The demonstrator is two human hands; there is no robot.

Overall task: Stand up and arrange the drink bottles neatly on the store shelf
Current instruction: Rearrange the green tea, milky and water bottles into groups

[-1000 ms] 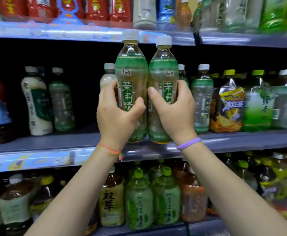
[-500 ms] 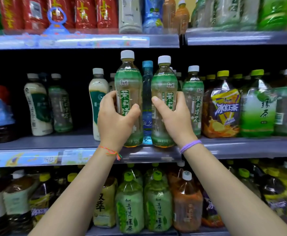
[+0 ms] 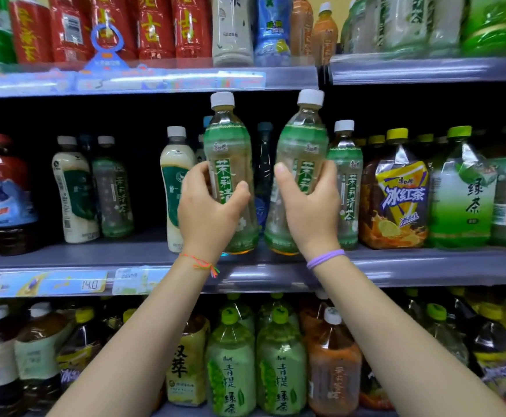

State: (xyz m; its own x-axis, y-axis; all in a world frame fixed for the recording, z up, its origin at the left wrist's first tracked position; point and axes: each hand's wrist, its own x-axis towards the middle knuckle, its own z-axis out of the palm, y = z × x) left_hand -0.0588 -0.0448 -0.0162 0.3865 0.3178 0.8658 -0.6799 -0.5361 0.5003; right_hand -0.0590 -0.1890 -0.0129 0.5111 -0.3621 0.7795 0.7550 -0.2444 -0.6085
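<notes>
your left hand (image 3: pixel 208 212) grips one clear green-labelled white-capped tea bottle (image 3: pixel 230 158), your right hand (image 3: pixel 310 206) grips its tilted twin (image 3: pixel 301 152), both at the grey middle shelf (image 3: pixel 426 266) front.

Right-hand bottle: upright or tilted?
Tilted. The right hand grips the bottle, its cap leaning right of its base, which looks set on the shelf.

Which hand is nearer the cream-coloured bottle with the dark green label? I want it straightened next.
Left. The left hand overlaps the cream bottle in view; the right hand is farther right, past both held bottles.
</notes>
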